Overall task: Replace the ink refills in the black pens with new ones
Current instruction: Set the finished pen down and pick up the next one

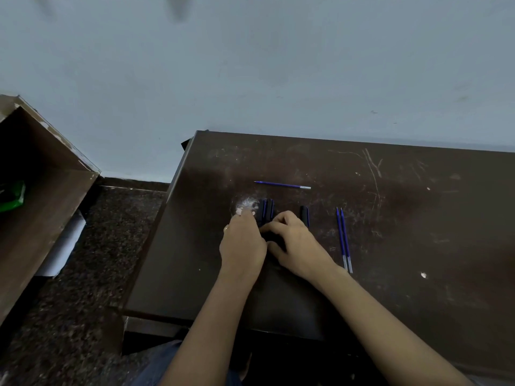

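The black plastic pens (267, 210) lie in a tight cluster just beyond the knuckles, long axes running away from me toward the wall. Blue shows along their sides, but the blur keeps me from saying whether that is trim or refill. One more black pen (304, 215) lies apart to the right of the cluster on the same heading, just past the right hand (296, 243).

Between the hands I make out a dark pen piece (269, 235). The right hand's fingers curl over it, so I judge that hand grips it. The left hand (242, 242) is pressed against the right, fingers reaching forward beside the cluster, and I cannot tell whether they hold anything.

What the next move turns on: the pair of thin blue ink refills (344, 240) lies off to the right, side by side, also pointing away from me, clear ends nearest. The right hand is the nearer one, so I'd reach with it. A lone blue refill (282, 185) lies crosswise beyond the cluster, possibly a spent one.

Everything sits on the dark brown scratched wooden table (404, 213), with a white scuff (246, 204) by the left fingertips.
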The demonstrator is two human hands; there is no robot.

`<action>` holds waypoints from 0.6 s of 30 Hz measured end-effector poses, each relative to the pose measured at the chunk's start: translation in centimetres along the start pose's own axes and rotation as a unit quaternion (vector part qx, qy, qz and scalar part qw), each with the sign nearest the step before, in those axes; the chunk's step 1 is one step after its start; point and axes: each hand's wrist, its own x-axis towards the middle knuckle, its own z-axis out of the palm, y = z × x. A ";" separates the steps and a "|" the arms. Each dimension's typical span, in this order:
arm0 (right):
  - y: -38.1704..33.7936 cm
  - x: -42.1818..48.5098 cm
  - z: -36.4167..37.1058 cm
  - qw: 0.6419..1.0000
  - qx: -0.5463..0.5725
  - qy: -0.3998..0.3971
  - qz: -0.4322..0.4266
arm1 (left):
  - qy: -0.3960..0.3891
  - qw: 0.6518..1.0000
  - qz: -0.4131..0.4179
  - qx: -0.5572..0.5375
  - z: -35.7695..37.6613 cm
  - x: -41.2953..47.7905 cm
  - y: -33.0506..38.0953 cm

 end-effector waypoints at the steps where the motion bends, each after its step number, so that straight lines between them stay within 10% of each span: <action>1: 0.0 0.0 -0.1 1.000 -0.005 -0.002 0.001 | -0.010 1.000 0.001 0.005 0.0 0.0 -0.1; 18: -1.0 -0.3 -0.9 0.989 -0.107 -0.005 0.106 | -0.021 0.999 0.024 -0.026 0.4 0.4 -0.2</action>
